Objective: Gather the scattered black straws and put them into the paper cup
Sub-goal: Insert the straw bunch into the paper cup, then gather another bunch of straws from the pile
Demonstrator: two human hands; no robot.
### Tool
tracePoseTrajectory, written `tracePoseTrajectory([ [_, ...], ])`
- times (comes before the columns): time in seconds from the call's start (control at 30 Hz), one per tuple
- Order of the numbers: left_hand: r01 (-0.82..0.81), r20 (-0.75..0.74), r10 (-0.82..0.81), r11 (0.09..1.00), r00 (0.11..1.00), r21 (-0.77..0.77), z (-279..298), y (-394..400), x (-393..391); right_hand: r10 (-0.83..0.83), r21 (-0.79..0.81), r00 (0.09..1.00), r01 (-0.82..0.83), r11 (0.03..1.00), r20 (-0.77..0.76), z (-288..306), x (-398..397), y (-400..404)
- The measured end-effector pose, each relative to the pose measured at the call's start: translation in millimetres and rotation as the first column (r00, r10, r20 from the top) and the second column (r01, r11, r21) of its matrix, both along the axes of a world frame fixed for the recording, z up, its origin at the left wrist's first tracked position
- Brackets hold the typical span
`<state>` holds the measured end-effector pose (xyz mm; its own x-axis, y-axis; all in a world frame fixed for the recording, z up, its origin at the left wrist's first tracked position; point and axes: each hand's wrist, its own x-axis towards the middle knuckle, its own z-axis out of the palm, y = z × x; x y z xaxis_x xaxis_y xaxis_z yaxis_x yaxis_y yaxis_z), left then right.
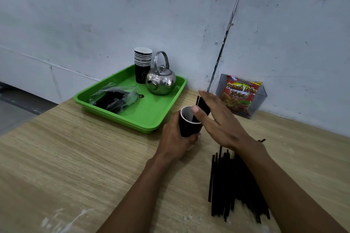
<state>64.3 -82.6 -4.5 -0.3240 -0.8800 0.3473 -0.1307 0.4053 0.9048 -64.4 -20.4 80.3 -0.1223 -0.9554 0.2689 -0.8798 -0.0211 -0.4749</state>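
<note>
A black paper cup (187, 127) with a white inside is tilted above the wooden table, and my left hand (175, 141) grips it round its lower body. My right hand (216, 117) holds a small bundle of black straws (203, 105) between thumb and straight fingers, their lower ends inside the cup's mouth. A pile of several loose black straws (231, 181) lies on the table at the right, partly hidden under my right forearm.
A green tray (144, 117) behind the cup carries a stack of black paper cups (143, 64), a steel kettle (161, 80) and a plastic bag of straws (115, 97). A snack packet (239, 96) stands in a clear holder by the wall.
</note>
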Motion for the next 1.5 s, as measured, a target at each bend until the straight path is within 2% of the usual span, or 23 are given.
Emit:
tracePoseTrajectory([
  [0.1, 0.006, -0.002, -0.006, 1.000, 1.000, -0.006, 3, 3, 1, -0.006, -0.102, 0.994, 0.016, 0.995, 0.106, 2, -4, 10],
  [0.33, -0.041, 0.034, 0.044, 0.995, 0.998, -0.089, 6, 8, 0, -0.128, -0.149, 0.962, 0.167, 0.975, 0.239, 2, -35, 59],
  [0.47, -0.133, -0.105, 0.112, 0.967, 0.988, -0.219, 11, 22, 4, -0.227, -0.130, 0.926, 0.276, 0.952, 0.302, -8, -58, 99],
  [0.6, -0.376, -0.318, 0.271, 0.862, 0.908, -0.340, 19, 42, 7, -0.361, -0.050, 0.881, 0.394, 0.918, 0.305, -30, -82, 134],
  [0.87, -0.493, -0.322, 0.394, 0.803, 0.861, -0.335, 29, 67, 4, -0.395, -0.038, 0.850, 0.434, 0.900, 0.348, -65, -105, 180],
  [0.93, -0.411, -0.181, 0.369, 0.842, 0.911, -0.350, 38, 79, 0, -0.381, -0.057, 0.848, 0.430, 0.901, 0.368, -71, -108, 187],
  [1.0, -0.186, 0.172, 0.244, 0.936, 0.954, -0.299, 37, 86, -4, -0.372, -0.067, 0.843, 0.429, 0.901, 0.388, -74, -111, 189],
  [1.07, -0.029, 0.520, 0.084, 0.993, 0.850, -0.113, 33, 96, -12, -0.364, -0.072, 0.845, 0.423, 0.903, 0.391, -75, -112, 189],
  [1.1, -0.019, 0.618, 0.036, 0.999, 0.785, -0.033, 31, 101, -16, -0.357, -0.074, 0.850, 0.414, 0.907, 0.388, -76, -113, 189],
  [1.2, -0.077, 0.737, 0.005, 0.995, 0.676, 0.064, 39, 119, -33, -0.344, -0.061, 0.870, 0.388, 0.920, 0.354, -83, -112, 192],
  [1.33, -0.101, 0.854, 0.059, 0.995, 0.516, -0.008, 53, 129, -61, -0.344, -0.036, 0.898, 0.367, 0.930, 0.274, -90, -112, 194],
  [1.5, -0.054, 0.895, -0.008, 0.998, 0.446, 0.036, 60, 132, -87, -0.335, -0.032, 0.907, 0.355, 0.934, 0.254, -92, -113, 195],
])
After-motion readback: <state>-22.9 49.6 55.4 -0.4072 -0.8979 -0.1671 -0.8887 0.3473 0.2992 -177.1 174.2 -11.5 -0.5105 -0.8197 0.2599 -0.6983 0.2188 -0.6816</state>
